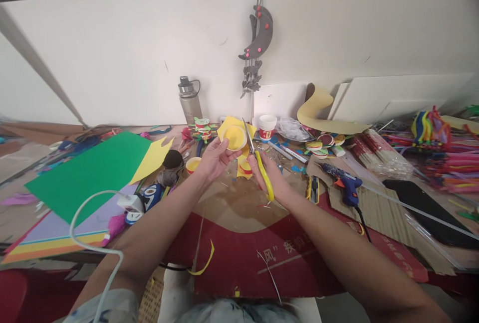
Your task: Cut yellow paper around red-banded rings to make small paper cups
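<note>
My left hand point(213, 157) holds up a small paper cup with a piece of yellow paper point(234, 136) against its bottom, fingers closed round it. My right hand point(270, 176) grips yellow-handled scissors point(258, 163), whose blades point up beside the right edge of the yellow paper. Both hands hover above the middle of the cluttered table.
A green sheet point(93, 171) and a yellow sheet point(151, 159) lie at left over coloured paper. A blue glue gun point(346, 183), a box cutter point(313, 188), a metal bottle point(189, 99), paper cups point(267, 126), stick bundles point(377, 153) and a white cable point(93, 243) surround the hands.
</note>
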`<action>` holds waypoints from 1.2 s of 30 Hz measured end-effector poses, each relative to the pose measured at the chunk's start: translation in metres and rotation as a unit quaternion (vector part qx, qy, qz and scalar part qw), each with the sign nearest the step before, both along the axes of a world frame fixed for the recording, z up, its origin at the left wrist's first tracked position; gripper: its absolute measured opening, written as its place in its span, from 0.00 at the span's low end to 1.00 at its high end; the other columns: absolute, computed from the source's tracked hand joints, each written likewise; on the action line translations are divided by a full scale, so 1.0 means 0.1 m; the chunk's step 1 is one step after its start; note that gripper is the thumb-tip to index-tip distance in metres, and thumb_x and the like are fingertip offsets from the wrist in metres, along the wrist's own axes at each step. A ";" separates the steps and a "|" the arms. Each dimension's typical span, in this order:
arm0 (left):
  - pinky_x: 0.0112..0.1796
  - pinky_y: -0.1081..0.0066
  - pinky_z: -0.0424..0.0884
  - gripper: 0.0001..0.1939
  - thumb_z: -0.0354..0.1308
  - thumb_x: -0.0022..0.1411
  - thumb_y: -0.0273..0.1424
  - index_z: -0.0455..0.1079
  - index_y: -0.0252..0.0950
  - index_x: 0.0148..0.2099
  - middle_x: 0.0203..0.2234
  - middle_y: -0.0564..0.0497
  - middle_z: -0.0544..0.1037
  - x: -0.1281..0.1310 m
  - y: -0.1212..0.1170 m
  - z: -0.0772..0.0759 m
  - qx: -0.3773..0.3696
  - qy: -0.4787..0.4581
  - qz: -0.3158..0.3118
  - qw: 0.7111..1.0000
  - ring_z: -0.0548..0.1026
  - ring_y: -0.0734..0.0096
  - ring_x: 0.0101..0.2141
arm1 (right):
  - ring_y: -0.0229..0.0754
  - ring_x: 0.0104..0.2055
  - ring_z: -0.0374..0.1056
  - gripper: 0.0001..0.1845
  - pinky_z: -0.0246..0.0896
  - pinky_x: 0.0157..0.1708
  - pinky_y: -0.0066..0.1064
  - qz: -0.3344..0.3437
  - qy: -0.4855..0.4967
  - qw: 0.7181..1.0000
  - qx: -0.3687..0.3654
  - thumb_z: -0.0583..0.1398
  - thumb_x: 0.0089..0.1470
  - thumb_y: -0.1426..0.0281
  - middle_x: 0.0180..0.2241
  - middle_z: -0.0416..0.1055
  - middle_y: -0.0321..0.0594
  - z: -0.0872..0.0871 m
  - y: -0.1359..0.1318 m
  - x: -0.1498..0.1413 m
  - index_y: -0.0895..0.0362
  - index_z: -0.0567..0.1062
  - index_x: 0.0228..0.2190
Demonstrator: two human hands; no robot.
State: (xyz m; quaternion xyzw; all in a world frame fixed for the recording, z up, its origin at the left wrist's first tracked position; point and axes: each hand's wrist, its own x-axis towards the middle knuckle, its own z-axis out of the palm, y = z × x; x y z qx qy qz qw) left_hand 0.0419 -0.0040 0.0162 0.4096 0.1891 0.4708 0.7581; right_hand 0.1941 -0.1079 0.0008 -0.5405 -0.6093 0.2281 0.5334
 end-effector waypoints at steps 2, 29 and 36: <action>0.54 0.60 0.81 0.14 0.74 0.61 0.30 0.76 0.37 0.46 0.40 0.51 0.87 0.00 0.00 0.00 -0.004 0.005 0.003 1.000 0.86 0.69 0.38 | 0.41 0.29 0.61 0.28 0.59 0.30 0.33 -0.011 -0.007 1.000 0.009 0.53 0.63 0.39 0.25 0.63 0.34 0.02 0.00 0.00 0.50 0.62 0.30; 0.54 0.53 0.80 0.14 0.67 0.67 0.33 0.76 0.34 0.53 0.44 0.42 0.87 -0.12 0.12 0.06 0.017 0.020 -0.043 0.999 0.86 0.53 0.48 | 0.40 0.25 0.58 0.29 0.52 0.27 0.33 -0.042 -0.058 0.997 -0.011 0.52 0.61 0.39 0.23 0.67 0.36 0.07 -0.05 -0.02 0.51 0.63 0.26; 0.54 0.63 0.80 0.14 0.64 0.70 0.34 0.75 0.36 0.55 0.42 0.48 0.87 0.05 -0.04 0.00 -0.047 -0.031 0.008 0.998 0.86 0.67 0.41 | 0.41 0.26 0.59 0.30 0.55 0.28 0.33 -0.058 -0.040 0.997 -0.017 0.53 0.60 0.38 0.24 0.68 0.37 0.05 -0.03 0.00 0.52 0.67 0.29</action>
